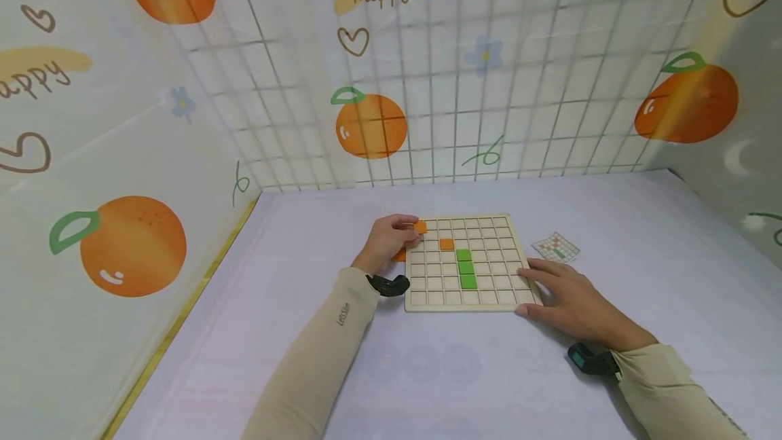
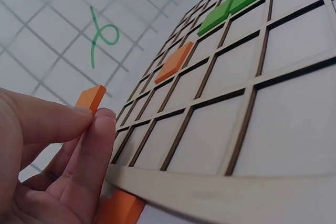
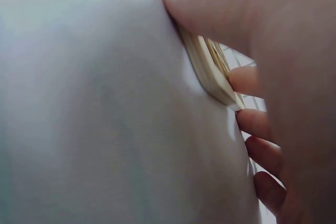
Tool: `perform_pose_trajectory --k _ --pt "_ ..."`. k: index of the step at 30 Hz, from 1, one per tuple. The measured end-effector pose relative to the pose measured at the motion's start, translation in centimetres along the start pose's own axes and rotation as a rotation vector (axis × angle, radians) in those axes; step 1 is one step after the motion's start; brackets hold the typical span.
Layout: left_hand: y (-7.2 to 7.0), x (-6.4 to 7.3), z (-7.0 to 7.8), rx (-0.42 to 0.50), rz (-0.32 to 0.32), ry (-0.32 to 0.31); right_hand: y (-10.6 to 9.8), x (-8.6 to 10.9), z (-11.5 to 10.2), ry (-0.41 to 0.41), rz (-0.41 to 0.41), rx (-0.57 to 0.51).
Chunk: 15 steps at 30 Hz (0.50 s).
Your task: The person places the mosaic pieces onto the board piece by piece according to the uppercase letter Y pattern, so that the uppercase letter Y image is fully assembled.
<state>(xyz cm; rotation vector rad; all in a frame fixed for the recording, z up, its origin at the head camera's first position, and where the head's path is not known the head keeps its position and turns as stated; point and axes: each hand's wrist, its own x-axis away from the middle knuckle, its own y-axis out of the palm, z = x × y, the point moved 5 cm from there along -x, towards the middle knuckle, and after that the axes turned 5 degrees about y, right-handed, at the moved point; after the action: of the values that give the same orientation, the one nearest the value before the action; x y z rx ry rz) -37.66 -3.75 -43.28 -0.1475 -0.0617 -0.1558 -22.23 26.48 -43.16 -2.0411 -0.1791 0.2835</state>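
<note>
My left hand [image 1: 385,240] pinches a small square orange tile [image 2: 90,98] between thumb and fingertips, over the far left corner of a wooden grid board [image 1: 436,308]. Set in the board's cells are one orange tile [image 1: 447,244] and a column of three green tiles [image 1: 466,267]. Another orange piece [image 2: 121,208] lies beside the board's left edge, partly hidden by the left hand. At the near right corner my right hand [image 1: 574,301] rests with fingers spread, its thumb and index finger touching the board's edge.
A small printed pattern card [image 1: 556,248] lies on the table to the right of the board. The table is covered by a pale cloth [image 1: 305,223]. Behind it hangs a white sheet [image 1: 275,87] with oranges printed on it.
</note>
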Motion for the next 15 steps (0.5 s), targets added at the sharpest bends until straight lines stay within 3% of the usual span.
perform_pose_trajectory --k 9,15 --pt "0.53 -0.04 -0.2 -0.031 -0.013 0.012 0.19 -0.04 0.1 0.022 -0.013 0.001" --pt "1.04 0.22 0.49 -0.168 -0.042 0.084 0.14 -0.01 0.16 0.03 -0.014 0.003"
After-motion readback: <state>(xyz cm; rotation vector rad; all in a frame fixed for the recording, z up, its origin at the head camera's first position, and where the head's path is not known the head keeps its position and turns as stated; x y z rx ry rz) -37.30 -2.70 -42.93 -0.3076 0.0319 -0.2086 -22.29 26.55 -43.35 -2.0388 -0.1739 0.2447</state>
